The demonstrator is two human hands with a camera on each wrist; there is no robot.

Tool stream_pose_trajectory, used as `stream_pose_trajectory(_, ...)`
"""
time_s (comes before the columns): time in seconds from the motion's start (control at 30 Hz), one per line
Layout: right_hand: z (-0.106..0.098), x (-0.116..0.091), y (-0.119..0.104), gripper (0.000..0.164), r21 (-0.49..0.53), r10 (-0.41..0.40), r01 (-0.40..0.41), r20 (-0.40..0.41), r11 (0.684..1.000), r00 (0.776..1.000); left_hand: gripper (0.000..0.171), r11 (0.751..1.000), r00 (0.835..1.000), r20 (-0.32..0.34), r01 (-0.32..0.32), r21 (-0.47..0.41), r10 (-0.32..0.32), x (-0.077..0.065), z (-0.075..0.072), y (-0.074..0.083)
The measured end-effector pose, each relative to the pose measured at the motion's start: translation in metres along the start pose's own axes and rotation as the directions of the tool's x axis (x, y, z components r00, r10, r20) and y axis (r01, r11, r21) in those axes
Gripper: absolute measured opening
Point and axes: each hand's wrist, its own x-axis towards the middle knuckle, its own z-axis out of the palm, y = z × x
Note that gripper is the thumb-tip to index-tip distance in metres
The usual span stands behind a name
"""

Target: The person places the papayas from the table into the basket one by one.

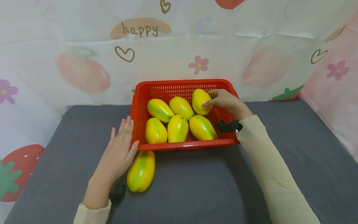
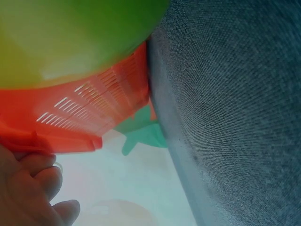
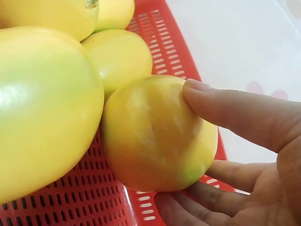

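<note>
My right hand (image 1: 227, 101) grips a yellow-green papaya (image 1: 199, 101) at the back right of a red plastic basket (image 1: 190, 145). In the right wrist view its thumb (image 3: 235, 110) lies on one side of this papaya (image 3: 155, 136) and the fingers reach round the other. Several more papayas (image 1: 178, 128) lie in the basket in two rows. With fingers straight, my left hand (image 1: 118, 151) rests along the basket's left side, thumb at the front corner. One papaya (image 1: 141, 171) lies on the grey cloth outside, right beside the left hand.
Grey cloth (image 1: 190, 186) covers the table. Behind the basket hangs a pale printed curtain (image 1: 167, 62) with hearts, fruit and flowers, close to the basket's back rim. A black band (image 1: 229, 126) sits on the right wrist, over the basket's right side.
</note>
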Motion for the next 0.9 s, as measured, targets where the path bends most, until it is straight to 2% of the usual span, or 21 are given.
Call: stream_pose_trajectory(0.9,-0.0011,-0.0004,0.0005,0.062,-0.031,0.008,-0.010,-0.064,0.999,0.998,0.071,1.000,1.000,0.001,0.002,0.008,-0.002,0.0007,-0.0003,-0.0005)
